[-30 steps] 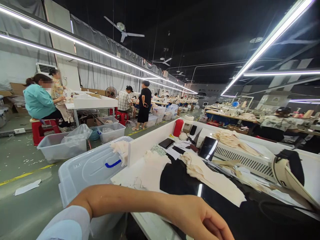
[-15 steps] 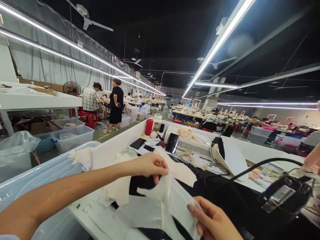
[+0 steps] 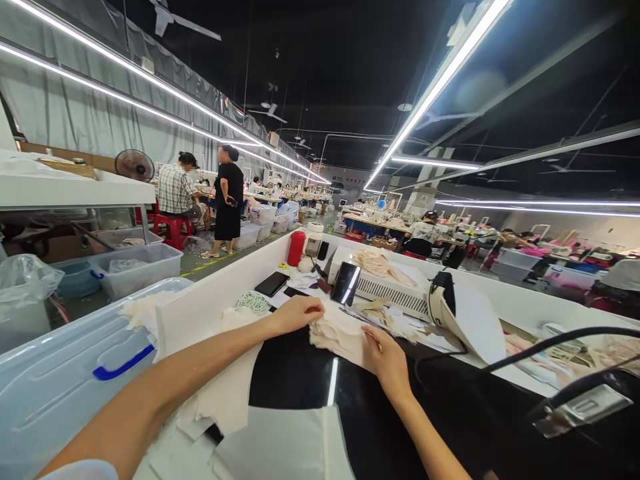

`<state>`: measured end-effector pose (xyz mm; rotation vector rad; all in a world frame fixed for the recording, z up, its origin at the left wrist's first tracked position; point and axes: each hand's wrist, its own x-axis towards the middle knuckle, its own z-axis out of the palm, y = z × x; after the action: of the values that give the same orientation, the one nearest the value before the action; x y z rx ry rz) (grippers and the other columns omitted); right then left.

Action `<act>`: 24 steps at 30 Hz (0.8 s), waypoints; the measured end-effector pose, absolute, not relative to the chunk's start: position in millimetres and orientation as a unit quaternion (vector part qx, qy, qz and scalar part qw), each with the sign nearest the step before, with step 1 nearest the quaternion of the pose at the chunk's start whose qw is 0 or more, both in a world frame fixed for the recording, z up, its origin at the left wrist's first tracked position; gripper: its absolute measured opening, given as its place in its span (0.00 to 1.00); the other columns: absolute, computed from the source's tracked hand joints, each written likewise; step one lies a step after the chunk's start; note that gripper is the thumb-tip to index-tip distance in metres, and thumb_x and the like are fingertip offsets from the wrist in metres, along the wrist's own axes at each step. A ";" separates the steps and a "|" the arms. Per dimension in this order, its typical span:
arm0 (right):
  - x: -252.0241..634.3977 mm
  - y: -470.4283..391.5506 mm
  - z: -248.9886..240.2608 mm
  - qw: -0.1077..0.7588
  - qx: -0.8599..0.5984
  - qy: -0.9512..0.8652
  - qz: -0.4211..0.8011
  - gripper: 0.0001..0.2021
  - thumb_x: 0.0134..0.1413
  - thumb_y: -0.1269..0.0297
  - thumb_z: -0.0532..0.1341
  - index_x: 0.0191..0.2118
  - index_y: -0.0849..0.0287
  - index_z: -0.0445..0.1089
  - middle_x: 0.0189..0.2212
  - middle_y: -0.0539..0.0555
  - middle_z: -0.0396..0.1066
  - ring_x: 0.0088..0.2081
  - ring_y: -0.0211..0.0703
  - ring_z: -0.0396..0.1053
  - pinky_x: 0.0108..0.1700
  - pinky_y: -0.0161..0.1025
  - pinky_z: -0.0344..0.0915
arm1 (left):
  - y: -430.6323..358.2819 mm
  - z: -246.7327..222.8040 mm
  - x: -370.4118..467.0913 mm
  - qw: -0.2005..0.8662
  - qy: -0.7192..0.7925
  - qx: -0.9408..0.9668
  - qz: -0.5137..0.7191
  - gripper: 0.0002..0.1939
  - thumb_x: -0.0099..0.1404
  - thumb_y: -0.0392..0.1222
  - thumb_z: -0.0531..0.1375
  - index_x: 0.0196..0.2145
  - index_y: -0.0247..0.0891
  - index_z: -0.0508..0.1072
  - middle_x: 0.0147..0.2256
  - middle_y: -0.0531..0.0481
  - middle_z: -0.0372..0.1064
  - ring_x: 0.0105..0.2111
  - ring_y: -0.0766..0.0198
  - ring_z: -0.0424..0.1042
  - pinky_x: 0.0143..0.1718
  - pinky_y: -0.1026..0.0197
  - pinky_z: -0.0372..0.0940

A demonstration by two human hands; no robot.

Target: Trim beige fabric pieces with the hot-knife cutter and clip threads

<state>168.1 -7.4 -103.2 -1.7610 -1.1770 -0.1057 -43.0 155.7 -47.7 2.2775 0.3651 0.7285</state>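
My left hand [image 3: 299,315] is closed in a pinch at the left end of a layered bunch of cream fabric pieces [image 3: 336,337]. At its right end, my right hand [image 3: 389,363] grips the fabric between thumb and fingers. The pieces are held just over the black tabletop [image 3: 295,373]; whether they touch it I cannot tell. Nearer to me lies a pale translucent sheet [image 3: 275,440] with a strip along its right side. More cream fabric [image 3: 220,393] is under and beside my left forearm.
A black phone [image 3: 271,284], a leaning phone [image 3: 345,283], a red bottle [image 3: 296,249] and a long white machine [image 3: 400,293] stand behind my hands. At right are a black cable [image 3: 545,339] and a metal-fronted device [image 3: 583,410]. A lidded bin [image 3: 75,387] is at left; people work beyond.
Both hands have moved away from me to the fabric bunch. The sheet my right hand held is out of it, and the cream piece raised by my left hand is no longer lifted.
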 end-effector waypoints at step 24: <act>-26.0 -150.3 32.2 0.654 -0.414 -0.546 0.321 0.23 0.64 0.34 0.50 0.30 0.44 0.68 0.13 0.48 0.59 0.29 0.52 0.72 0.37 0.48 0.74 | 60.2 -55.5 -149.3 0.477 0.172 0.798 0.325 0.14 0.72 0.43 0.57 0.48 0.36 0.79 0.43 0.48 0.81 0.43 0.62 0.79 0.48 0.64 0.70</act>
<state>-26.0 -150.3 32.2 -0.9389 -1.2372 0.7270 -149.3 60.2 -55.5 1.9506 0.4200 0.7929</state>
